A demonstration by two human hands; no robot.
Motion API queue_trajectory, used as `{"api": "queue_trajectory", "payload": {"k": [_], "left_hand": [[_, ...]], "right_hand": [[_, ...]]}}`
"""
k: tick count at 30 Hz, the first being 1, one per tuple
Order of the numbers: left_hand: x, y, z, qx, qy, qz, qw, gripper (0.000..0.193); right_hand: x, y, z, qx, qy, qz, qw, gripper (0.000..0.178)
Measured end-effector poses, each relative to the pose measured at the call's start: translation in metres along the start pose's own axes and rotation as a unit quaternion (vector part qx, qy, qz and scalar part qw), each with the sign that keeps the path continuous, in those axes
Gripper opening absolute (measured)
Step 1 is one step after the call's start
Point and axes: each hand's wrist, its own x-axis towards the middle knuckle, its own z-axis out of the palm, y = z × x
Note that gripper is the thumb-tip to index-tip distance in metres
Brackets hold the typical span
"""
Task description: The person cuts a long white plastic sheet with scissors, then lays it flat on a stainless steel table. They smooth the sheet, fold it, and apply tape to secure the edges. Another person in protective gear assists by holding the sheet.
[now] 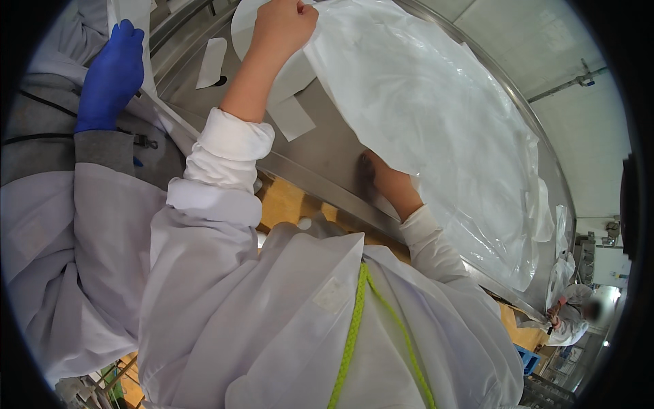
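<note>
A large translucent white plastic sheet [422,95] lies spread over a steel table [334,136], creased and wavy along its edges. My left hand [286,24] reaches to the far side with its fingers closed at the sheet's upper left corner. Lower down, my right hand [385,177] is at the sheet's near left edge, low over the bare steel. Its fingers are in dark shadow, so their grip does not show. Beneath and beside my left forearm lie pale flat pieces, among them a white rectangular piece [291,117].
On my left a co-worker's blue-gloved hand [112,75] is close to white material. A narrow white strip [212,63] lies on the table near a dark round spot. A raised metal rim [518,102] curves along the far side. Another person [572,317] stands at the table's far right end.
</note>
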Motion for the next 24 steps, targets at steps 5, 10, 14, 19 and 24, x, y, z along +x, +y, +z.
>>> {"api": "queue_trajectory", "payload": {"k": [5,10,14,19,24], "left_hand": [[-0.005,-0.005,0.006,-0.001,-0.006,0.025,1.0,0.022],[-0.008,-0.022,0.0,0.025,-0.047,0.013,0.998,0.025],[-0.012,-0.015,0.0,0.01,-0.09,-0.027,0.995,0.03],[-0.027,-0.042,-0.006,0.027,-0.073,-0.027,0.997,0.026],[-0.051,-0.046,-0.012,0.034,-0.066,-0.041,0.996,0.02]], "right_hand": [[0.022,0.004,-0.006,0.096,0.055,-0.017,0.994,0.029],[0.042,-0.01,-0.018,0.26,-0.115,-0.043,0.958,0.021],[0.051,-0.017,0.016,0.234,-0.165,-0.09,0.954,0.019],[0.064,-0.064,-0.018,0.401,-0.305,0.122,0.855,0.029],[0.066,-0.073,-0.029,0.326,-0.238,-0.009,0.915,0.027]]}}
